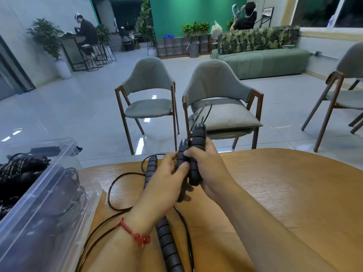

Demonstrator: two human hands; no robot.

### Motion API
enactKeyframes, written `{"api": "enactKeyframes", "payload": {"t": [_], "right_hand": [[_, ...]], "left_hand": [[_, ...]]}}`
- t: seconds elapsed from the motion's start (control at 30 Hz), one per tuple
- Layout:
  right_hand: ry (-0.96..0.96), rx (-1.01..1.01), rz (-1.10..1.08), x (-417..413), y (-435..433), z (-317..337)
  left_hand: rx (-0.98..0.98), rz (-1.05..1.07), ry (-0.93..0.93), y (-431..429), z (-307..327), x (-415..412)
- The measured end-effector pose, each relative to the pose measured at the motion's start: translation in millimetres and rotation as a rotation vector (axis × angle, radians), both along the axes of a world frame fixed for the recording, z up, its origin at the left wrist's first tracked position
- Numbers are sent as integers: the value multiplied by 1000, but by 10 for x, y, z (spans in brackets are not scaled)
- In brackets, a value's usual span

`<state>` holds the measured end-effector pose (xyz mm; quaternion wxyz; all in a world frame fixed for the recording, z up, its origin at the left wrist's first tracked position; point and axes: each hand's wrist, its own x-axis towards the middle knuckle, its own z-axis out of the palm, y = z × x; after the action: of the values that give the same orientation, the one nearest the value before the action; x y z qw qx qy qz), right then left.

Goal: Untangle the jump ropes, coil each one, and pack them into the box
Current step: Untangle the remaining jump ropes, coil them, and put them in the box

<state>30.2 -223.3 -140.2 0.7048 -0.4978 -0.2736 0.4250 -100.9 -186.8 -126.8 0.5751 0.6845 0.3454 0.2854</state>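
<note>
Two black ribbed foam handles are held upright, side by side, above the far edge of the wood-grained table [275,193], cord ends pointing up. The taller handle [198,152] is wrapped by the curled fingers of the right hand [208,169]. The shorter handle [181,156] is pinched between thumb and fingers of the left hand [163,181]. A third handle [150,169] and a fourth handle [169,246] are laid lengthwise on the table amid thin black cord [112,185]. A clear plastic box [49,203] holding ropes is set at the table's left edge. Grey padded chairs [149,95] are seen beyond the table on glossy tiles.
</note>
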Motion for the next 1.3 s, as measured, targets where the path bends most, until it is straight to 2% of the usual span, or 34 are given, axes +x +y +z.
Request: {"api": "enactKeyframes", "payload": {"t": [0.1,0.2,0.4,0.47,0.57,0.63,0.77,0.93,1.0,1.07,1.13,1.17,1.23,1.3], "right_hand": [[-51,-2,15,-92,93,-2],[-57,-10,56,-107,110,-33],[-168,7,112,-112,75,-46],[-203,36,107,-98,37,-19],[-156,86,110,-69,13,28],[-159,106,114,-78,4,45],[-363,67,157,-127,-39,7],[-550,-67,214,-185,-82,93],[-861,-199,141,-120,-156,225],[-1198,-196,-117,17,-231,323],[-1271,51,-396,149,-304,449],[-1307,129,-440,212,-325,485],[-1352,162,-319,314,-348,486],[-1222,122,-140,352,-361,452]], "left_hand": [[56,138,-117,109,-8,41],[77,118,-170,144,-1,54],[59,51,-49,158,120,-6],[65,-33,-19,145,145,-38],[193,-145,70,110,115,-62],[243,-138,123,121,91,-71],[336,-123,234,183,83,-141],[436,87,344,160,23,-129],[505,144,367,190,39,-167],[571,166,403,252,81,-240],[583,108,417,321,136,-309],[571,36,417,343,163,-341],[541,-132,418,353,221,-401],[489,-225,379,343,265,-446]]}}
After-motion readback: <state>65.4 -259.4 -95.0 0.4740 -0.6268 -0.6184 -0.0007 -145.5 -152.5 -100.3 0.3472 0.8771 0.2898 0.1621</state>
